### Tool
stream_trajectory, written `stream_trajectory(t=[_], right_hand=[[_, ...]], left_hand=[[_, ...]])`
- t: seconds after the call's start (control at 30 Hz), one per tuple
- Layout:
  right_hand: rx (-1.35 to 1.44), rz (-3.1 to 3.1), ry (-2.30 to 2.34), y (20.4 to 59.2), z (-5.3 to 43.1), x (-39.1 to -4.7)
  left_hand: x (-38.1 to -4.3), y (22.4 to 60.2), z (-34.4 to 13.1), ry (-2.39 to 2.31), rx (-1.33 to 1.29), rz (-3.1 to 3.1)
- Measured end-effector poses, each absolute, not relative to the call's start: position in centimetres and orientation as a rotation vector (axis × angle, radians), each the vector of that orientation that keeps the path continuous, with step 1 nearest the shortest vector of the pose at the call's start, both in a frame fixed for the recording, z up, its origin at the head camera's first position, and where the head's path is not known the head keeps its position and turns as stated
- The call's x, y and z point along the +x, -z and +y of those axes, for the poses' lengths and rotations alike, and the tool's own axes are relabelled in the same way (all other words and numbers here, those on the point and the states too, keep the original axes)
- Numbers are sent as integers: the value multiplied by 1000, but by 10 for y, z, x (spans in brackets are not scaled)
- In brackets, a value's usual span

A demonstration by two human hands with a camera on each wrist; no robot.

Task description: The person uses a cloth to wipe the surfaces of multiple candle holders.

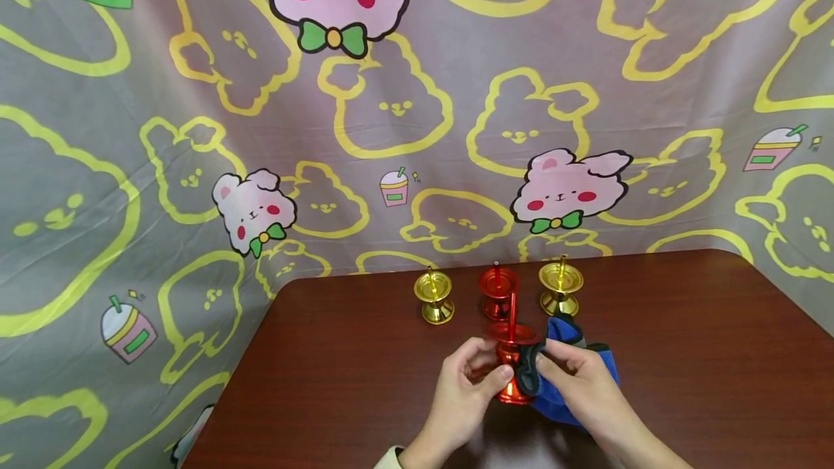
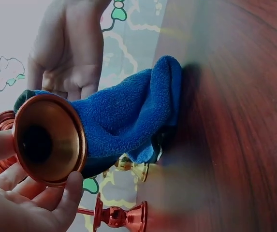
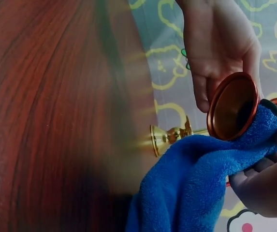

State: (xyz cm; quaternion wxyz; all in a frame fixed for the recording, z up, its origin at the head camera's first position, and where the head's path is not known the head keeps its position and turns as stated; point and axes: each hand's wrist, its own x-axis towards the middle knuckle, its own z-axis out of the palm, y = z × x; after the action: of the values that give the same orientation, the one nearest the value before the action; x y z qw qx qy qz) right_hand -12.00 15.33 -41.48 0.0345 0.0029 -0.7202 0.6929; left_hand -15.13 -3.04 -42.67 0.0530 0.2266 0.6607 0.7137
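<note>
In the head view my left hand (image 1: 456,391) grips a shiny red candle holder (image 1: 515,335) by its waist, thumb in front. A dish tops the holder, with a thin upright spike at its centre. My right hand (image 1: 589,386) pinches a blue cloth (image 1: 609,364) with dark edging against the holder's right side. Both wrist views show the holder's hollow underside, raised off the table. From the right hand the blue cloth (image 2: 123,113) hangs in folds, its lower end near the tabletop. Some fingertips of the right hand are hidden behind the cloth.
Along the table's far edge stand a gold candle holder (image 1: 435,307), a red one (image 1: 496,304) and another gold one (image 1: 560,300), all upright. The brown wooden table (image 1: 326,375) meets a cartoon-printed cloth backdrop (image 1: 365,201) behind and at the sides.
</note>
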Motion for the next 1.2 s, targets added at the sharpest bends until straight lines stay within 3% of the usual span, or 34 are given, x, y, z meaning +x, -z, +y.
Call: stream_trajectory(t=[0.37, 0.6, 0.9, 1.2], right_hand=[[185, -2469, -1485, 412, 150, -112], [477, -2320, -921, 420, 140, -106], [192, -2406, -1341, 420, 140, -109], [94, -2241, -1784, 425, 140, -115]], left_hand=[[-153, 423, -29, -2201, 658, 2046], [-157, 426, -30, -2198, 585, 2117], [-159, 430, -31, -2191, 547, 2092], [-156, 428, -28, -2249, 496, 1971]])
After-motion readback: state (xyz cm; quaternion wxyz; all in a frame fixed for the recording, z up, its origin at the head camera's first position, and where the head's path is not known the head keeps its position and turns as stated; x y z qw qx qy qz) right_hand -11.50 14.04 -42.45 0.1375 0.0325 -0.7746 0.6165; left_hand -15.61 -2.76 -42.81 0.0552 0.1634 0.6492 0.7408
